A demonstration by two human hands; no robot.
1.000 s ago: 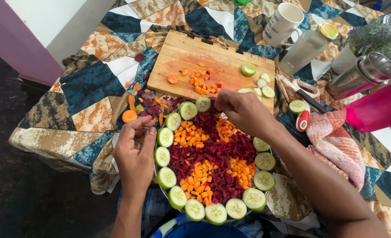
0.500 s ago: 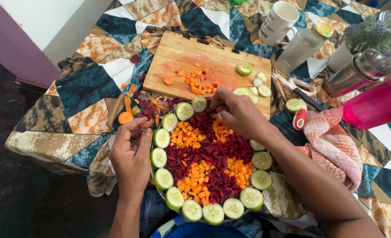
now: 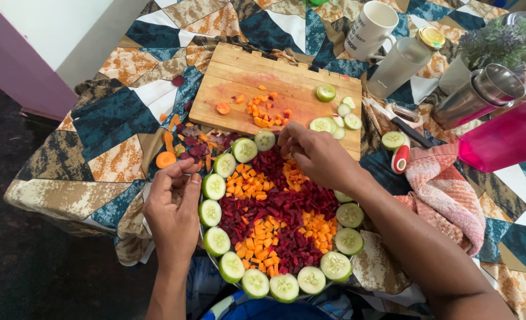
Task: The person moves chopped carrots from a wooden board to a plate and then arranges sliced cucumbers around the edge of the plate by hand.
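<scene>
Reaching over the far rim of the plate [image 3: 205, 242], our right hand [image 3: 316, 155] has its fingertips pinched together just beside the topmost cucumber slice [image 3: 265, 140]; whether anything sits between them we cannot tell. Our left hand [image 3: 173, 204] rests at the plate's left edge, fingers loosely curled, thumb and forefinger near each other, holding nothing that we can see.

The plate lies at the near edge of the bench, round, so without a long axis of its own. A ring of cucumber rounds lies flat around its rim, cut faces up. Inside the ring, diced beetroot [image 3: 286, 204] forms dark red bands that run from the middle outward, with patches of diced carrot [image 3: 248, 182] between them.

Beyond the plate lies the wooden cutting board [image 3: 233, 80], its long axis running left to right, slightly tilted. Carrot bits and several cucumber pieces lie on it. Left of the plate, vegetable peelings [image 3: 195, 142] are scattered on the patterned cloth [image 3: 118, 115]. To the right, a knife [image 3: 400, 121] points away toward the upper left, near a pink towel [image 3: 446, 189]. Farther back stand a white mug [image 3: 372, 28], a glass bottle [image 3: 408, 59], a steel tumbler [image 3: 479, 95] and a pink container [image 3: 506, 139].
</scene>
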